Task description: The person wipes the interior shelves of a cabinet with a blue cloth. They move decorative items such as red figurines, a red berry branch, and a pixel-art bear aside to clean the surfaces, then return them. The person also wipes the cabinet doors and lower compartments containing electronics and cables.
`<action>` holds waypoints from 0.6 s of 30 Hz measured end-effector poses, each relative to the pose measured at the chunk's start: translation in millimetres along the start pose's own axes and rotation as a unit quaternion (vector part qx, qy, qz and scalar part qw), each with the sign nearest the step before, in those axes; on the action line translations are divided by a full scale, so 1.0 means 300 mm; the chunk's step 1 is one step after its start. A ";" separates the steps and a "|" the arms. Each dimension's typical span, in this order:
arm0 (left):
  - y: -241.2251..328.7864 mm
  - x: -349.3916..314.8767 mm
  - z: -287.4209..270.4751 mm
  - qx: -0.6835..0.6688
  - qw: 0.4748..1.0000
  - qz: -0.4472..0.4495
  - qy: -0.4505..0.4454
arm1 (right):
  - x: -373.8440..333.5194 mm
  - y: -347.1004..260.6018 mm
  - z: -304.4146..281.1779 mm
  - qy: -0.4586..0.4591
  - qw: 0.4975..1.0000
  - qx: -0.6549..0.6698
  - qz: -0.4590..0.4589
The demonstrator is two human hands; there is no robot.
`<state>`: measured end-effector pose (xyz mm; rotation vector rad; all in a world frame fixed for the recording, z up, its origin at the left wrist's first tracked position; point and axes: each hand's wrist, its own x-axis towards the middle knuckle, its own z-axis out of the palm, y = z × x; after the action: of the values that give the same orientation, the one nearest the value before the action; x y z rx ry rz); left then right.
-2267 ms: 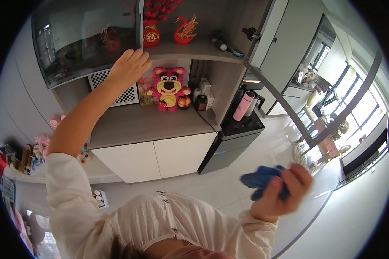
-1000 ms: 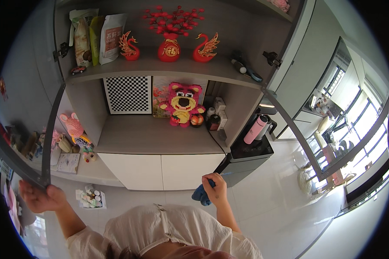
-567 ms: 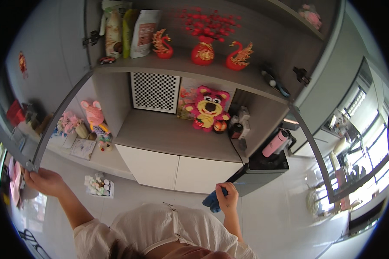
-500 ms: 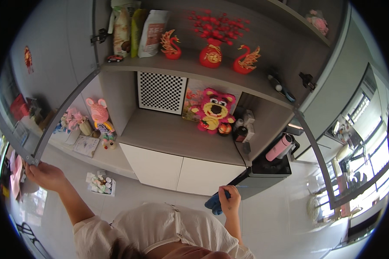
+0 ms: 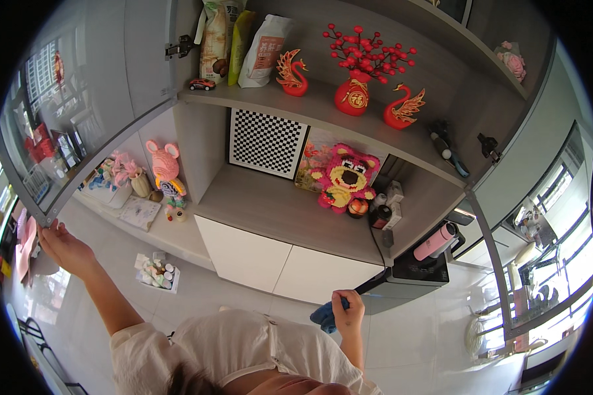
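My left hand (image 5: 66, 250) is raised at the far left, just below the lower corner of the left glass cabinet door (image 5: 85, 174). Its fingers are loosely extended, with the tips at the dark frame's edge; whether they touch it is hard to tell. In front of my body, my right hand (image 5: 349, 311) is closed round a blue cloth (image 5: 324, 317), which hangs out on the left side of the fist. The right glass door (image 5: 491, 240) also stands swung out. Between the doors is a grey cabinet shelf (image 5: 244, 102).
The shelf bears a red vase (image 5: 354, 99) with berry sprigs, two red swans, upright bags and a toy car (image 5: 202, 84). Below sit a pink brick-built bear (image 5: 349, 178) and a checkered panel (image 5: 268, 141). A pink bottle (image 5: 435, 241) and a box of small items (image 5: 157, 273) are lower down.
My left hand has loosened from its grip on the door corner and its fingers have straightened. The view has shifted, so the cabinet sits further right. My right hand still holds the cloth.
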<state>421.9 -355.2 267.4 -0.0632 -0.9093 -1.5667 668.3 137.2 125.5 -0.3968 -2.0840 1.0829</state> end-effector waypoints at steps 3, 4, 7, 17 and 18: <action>-0.025 -0.079 0.011 -0.024 0.999 -0.001 0.041 | 0.008 0.002 0.028 0.001 1.000 0.003 0.010; -0.056 -0.105 -0.003 -0.022 1.000 0.004 0.018 | 0.014 0.012 0.037 0.005 1.000 0.005 0.025; -0.197 -0.241 -0.061 0.017 0.997 -0.014 -0.073 | 0.057 0.061 0.034 0.010 0.996 0.025 0.083; -0.263 -0.568 0.061 -0.006 0.887 -0.081 -0.455 | 0.463 0.421 0.224 0.165 0.972 -0.139 -0.091; -0.277 -0.586 0.077 -0.013 0.873 -0.090 -0.480 | 0.457 0.512 0.269 0.077 0.979 -0.182 -0.056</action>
<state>381.8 -204.4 149.2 -0.8633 -1.6936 -1.7141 506.7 259.9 37.5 -0.5162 -2.1365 0.5824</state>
